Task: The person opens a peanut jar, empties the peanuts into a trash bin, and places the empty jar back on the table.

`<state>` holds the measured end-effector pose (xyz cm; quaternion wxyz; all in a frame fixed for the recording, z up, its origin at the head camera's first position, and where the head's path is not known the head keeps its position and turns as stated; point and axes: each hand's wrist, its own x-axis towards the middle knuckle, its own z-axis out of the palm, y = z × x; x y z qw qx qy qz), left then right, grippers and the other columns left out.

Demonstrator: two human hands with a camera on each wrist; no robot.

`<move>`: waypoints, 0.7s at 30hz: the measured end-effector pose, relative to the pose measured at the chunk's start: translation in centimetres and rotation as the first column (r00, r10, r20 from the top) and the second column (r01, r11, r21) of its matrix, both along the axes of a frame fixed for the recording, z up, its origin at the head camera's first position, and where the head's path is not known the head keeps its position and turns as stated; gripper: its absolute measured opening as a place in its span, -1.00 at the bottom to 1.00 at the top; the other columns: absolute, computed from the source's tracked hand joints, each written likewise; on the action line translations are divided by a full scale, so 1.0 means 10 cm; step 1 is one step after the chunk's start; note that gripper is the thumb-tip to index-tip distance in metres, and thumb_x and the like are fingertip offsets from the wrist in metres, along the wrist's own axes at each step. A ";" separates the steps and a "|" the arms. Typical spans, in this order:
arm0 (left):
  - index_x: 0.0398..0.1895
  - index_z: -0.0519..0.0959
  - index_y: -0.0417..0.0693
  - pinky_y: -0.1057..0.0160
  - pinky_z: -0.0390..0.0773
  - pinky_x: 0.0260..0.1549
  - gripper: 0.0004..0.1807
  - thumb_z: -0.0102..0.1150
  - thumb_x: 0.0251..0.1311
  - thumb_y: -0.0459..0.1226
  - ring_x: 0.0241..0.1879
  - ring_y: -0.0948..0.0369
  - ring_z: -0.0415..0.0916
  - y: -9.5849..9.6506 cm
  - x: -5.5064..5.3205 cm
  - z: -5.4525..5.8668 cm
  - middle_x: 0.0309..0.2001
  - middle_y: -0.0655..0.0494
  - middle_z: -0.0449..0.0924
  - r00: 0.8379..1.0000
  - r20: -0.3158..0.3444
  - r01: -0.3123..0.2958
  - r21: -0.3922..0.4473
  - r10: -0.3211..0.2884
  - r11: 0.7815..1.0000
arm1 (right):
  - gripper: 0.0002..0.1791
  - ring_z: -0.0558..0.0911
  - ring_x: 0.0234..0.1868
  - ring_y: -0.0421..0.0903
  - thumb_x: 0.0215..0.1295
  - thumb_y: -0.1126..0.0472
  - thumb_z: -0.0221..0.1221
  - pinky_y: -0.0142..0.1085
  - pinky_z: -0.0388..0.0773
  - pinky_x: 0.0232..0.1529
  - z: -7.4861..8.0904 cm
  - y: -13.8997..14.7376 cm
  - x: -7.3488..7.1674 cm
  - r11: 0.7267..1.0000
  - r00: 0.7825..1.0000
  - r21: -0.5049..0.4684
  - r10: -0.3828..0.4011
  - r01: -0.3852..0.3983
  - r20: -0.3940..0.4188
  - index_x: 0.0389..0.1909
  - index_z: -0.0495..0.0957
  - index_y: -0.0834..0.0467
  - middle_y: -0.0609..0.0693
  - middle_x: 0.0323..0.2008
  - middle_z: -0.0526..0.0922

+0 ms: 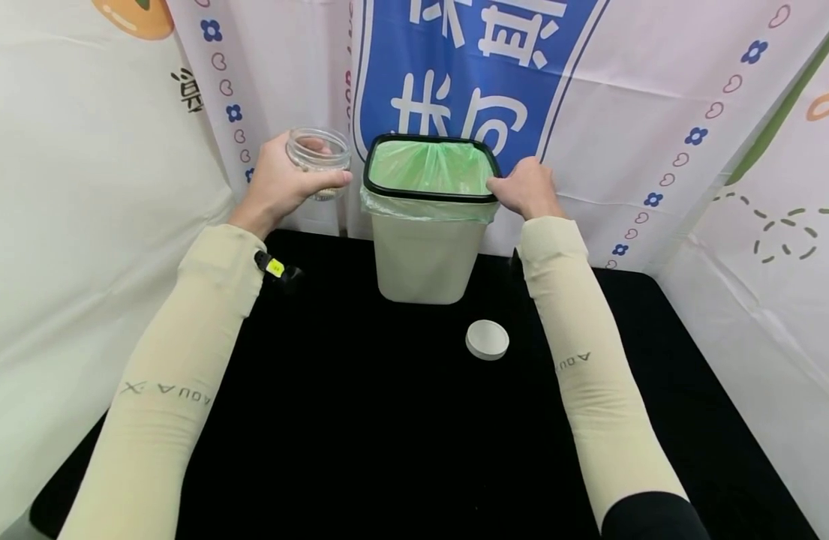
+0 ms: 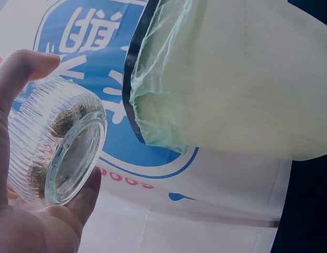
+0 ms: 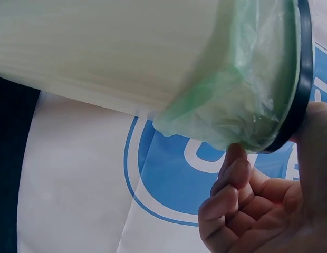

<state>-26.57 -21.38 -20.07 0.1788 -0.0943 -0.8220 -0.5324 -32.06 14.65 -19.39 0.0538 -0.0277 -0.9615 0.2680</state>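
My left hand (image 1: 279, 180) grips a clear glass jar (image 1: 319, 159), which has no lid on it, just left of the trash can (image 1: 424, 255). In the left wrist view the jar (image 2: 58, 134) is ribbed and tilted, with small brownish bits (image 2: 68, 122) showing through its wall. The trash can stands upright, cream-coloured, with a black rim (image 1: 431, 197) and a green plastic bag (image 1: 428, 166) lining it and folded over the outside. At its right corner my right hand (image 1: 530, 187) pinches the rim; the right wrist view shows curled fingers (image 3: 227, 197) below the bag's edge.
A round white lid (image 1: 487, 341) lies on the black tabletop (image 1: 360, 405), in front of the trash can and to its right. Printed white curtains (image 1: 272, 90) hang close behind the can, and white cloth flanks the table on both sides.
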 end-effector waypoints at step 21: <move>0.27 0.52 -0.14 0.30 0.67 0.10 -0.12 0.72 -0.12 -0.03 0.02 0.21 0.64 0.11 -0.02 0.16 0.05 0.17 0.63 0.999 0.019 -0.030 -0.041 0.031 0.999 | -0.85 0.49 -0.21 0.06 0.34 0.09 -0.02 -0.20 0.42 -0.32 -0.08 -0.08 0.05 0.992 0.997 -0.112 -0.059 0.065 0.059 -0.37 0.32 0.06 0.14 -0.17 0.46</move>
